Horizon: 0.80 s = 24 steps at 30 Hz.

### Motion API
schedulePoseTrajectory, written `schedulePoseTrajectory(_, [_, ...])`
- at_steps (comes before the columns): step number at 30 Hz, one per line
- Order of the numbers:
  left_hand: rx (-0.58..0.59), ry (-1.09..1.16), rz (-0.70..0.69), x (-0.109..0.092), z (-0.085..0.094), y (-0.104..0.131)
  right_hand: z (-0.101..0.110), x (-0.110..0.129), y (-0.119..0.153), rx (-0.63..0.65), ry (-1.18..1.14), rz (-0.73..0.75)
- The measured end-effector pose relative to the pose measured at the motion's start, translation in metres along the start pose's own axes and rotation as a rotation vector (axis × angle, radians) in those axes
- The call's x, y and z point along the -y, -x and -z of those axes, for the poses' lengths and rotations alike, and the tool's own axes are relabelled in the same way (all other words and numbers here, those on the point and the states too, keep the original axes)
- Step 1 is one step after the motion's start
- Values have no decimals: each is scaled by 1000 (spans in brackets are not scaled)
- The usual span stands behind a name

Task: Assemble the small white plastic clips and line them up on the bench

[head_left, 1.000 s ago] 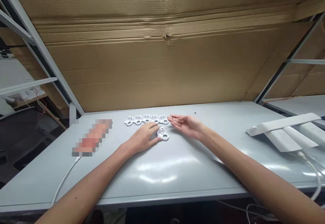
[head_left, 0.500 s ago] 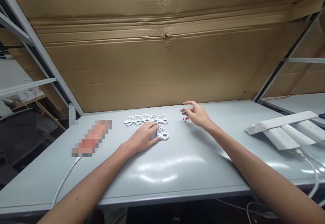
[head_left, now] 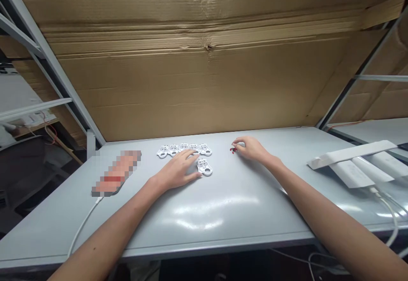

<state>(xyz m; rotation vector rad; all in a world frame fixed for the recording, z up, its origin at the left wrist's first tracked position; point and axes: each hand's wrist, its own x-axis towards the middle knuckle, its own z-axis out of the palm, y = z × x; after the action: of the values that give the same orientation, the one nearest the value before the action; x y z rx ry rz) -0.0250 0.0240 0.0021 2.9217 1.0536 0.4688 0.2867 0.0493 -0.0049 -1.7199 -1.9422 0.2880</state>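
Note:
My left hand lies on the table with its fingers stretched and thumb apart. Between its index finger and thumb sits a single white plastic part with a round hole and short pins; the thumb tip is at its near left edge. Behind that hand runs a row of several like white parts, partly covered by its fingertips. To the right, my right hand has thumb and fingertips pinched together at a few small red pieces. One of these appears to be between the fingertips, though mostly hidden.
A blurred-out flat device with a white cable lies at the left. White boxy adapters with cables stand at the right. A cardboard wall closes the back, between grey metal frame posts.
My right hand has come down to the small red pieces and its open fingers have closed there. My left hand has shifted slightly left, its fingers a little off the single white part.

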Motion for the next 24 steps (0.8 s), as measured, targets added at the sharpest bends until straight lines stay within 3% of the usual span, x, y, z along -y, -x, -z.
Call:
schedulePoseTrajectory(2, [-7,-29,40,7,5,2,1,7,3,-39,14,51])
schedulePoseTrajectory(5, [13,-75,162,18,12,5,-5,29,14,-43,-30,281])
schedulePoseTrajectory(9, [71,-131,342,31,16,10,-24,65,37,114,-78,651])
schedulePoseTrajectory(12, [135,-164,521,37,15,13,-33,80,46,199,-55,776])
schedulePoseTrajectory(19, [274,-162,681,32,9,13,-15,78,43,225,55,711])
schedulePoseTrajectory(24, [172,-156,496,25,7,12,-4,70,42,175,108,552])
